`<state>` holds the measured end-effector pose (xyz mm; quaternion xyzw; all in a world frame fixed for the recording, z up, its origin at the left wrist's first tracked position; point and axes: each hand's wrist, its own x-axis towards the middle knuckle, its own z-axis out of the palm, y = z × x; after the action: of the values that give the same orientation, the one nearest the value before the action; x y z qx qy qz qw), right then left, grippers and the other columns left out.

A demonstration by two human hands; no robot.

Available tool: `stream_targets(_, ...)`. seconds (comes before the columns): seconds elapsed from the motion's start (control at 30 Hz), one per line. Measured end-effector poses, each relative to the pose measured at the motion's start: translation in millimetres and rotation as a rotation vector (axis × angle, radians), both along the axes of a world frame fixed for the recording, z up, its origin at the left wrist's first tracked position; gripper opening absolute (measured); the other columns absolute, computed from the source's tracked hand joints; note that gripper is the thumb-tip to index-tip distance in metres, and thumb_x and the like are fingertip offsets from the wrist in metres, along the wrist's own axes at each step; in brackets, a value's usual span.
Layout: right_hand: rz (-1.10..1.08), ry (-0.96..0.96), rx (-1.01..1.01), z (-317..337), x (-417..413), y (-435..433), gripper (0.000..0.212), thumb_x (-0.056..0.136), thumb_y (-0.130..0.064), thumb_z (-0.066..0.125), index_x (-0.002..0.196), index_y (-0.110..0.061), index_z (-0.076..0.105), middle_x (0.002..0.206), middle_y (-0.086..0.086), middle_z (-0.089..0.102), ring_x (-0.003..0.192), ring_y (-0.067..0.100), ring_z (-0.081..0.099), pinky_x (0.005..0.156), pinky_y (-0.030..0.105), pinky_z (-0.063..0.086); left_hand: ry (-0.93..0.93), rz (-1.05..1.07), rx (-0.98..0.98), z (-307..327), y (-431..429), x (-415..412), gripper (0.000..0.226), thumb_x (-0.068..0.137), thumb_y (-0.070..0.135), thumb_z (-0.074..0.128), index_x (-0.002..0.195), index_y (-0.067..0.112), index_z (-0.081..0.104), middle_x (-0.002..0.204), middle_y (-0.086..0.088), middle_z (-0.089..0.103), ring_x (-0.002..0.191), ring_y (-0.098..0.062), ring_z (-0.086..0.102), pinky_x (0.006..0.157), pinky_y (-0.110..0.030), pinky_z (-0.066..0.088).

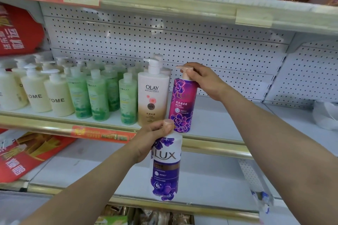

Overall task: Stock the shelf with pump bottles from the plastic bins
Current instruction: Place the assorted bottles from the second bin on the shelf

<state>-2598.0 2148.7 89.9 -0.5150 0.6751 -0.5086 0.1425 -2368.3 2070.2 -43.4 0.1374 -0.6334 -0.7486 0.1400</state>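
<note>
My right hand point(202, 80) grips the pump head of a magenta Lux bottle point(182, 104), which stands upright at the front of the middle shelf point(217, 122), just right of a tall Olay bottle point(152, 95). My left hand point(152, 139) holds a white and purple Lux bottle point(165, 168) by its top, in the air in front of the shelf's gold edge. My fingers hide this bottle's pump. No plastic bins are in view.
Left of the Olay bottle stand several green bottles point(97, 95) and cream pump bottles point(56, 93). A white plastic bag point(324, 115) lies at the shelf's right end. Red packages point(16, 29) sit at the far left. The lower shelf point(201, 179) holds red packets at left.
</note>
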Motion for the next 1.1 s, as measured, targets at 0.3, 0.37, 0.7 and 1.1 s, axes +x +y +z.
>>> stream_targets(0.3,-0.05,0.083,0.039,3,2,2,0.04,0.102,-0.035,0.05,0.139,-0.02,0.052,0.135,0.001,0.056,0.119,0.016,0.056,0.097,0.028,0.051,0.027,0.057,0.002,17,29,-1,0.05,0.077,0.042,0.074,0.122,0.021,0.068,0.112,-0.009,0.074,0.103,-0.027,0.071,0.085,-0.036,0.058)
stream_targets(0.37,-0.123,0.068,0.064,6,4,7,0.05,0.1,-0.04,0.052,0.146,-0.021,0.044,0.141,0.004,0.052,0.124,0.017,0.053,0.104,0.035,0.048,0.029,0.085,-0.004,24,38,-1,0.051,0.076,0.043,0.074,0.121,0.02,0.068,0.111,-0.009,0.074,0.102,-0.025,0.072,0.081,-0.033,0.058)
stream_targets(0.7,0.073,-0.156,-0.007,-3,36,104,0.041,0.091,-0.049,0.063,0.123,-0.022,0.064,0.115,-0.006,0.071,0.11,0.012,0.066,0.09,0.032,0.057,0.125,0.259,-0.104,83,81,-25,0.043,0.077,0.047,0.075,0.114,0.027,0.071,0.104,-0.004,0.077,0.096,-0.021,0.074,0.084,-0.037,0.056)
stream_targets(1.1,0.074,-0.155,0.057,-15,14,152,0.045,0.07,-0.025,0.089,0.108,-0.026,0.066,0.101,-0.009,0.076,0.091,0.007,0.073,0.068,0.016,0.055,0.19,0.479,-0.628,145,102,-76,0.043,0.086,0.05,0.068,0.125,0.033,0.064,0.136,-0.001,0.055,0.123,-0.015,0.052,0.107,-0.039,0.043)
